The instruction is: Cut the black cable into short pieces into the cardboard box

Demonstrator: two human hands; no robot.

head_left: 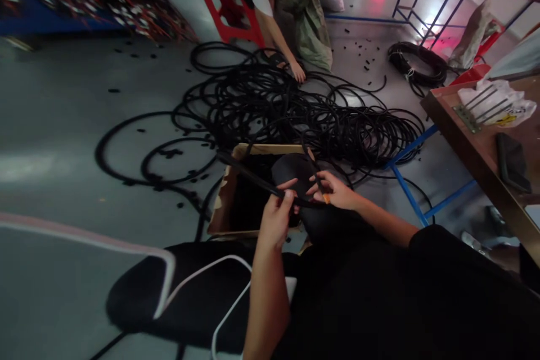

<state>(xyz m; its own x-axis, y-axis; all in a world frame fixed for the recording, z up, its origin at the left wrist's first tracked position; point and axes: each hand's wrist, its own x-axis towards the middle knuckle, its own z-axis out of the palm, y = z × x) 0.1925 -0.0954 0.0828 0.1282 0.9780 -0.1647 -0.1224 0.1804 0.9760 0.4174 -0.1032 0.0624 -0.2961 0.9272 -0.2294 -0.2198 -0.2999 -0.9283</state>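
My left hand (278, 216) grips a long black hose (251, 173) between thumb and fingers, above an open cardboard box (270, 149) with dark contents. The hose runs from the upper left across to my other hand. Close beside it, my right hand (333, 190) is closed around a thin dark tool with an orange part (326, 198), its tip pointing up and away. Where the tool and the hose meet is hard to make out. Beyond the box, a large tangle of black hose (270, 95) lies in loops on the grey floor.
Another person's hand (298, 72) reaches to the far side of the pile, near a red stool (228, 5). A wooden table (476, 140) with a plastic bag stands on the right. A black chair seat (198, 292) is at lower left. Short black pieces litter the floor.
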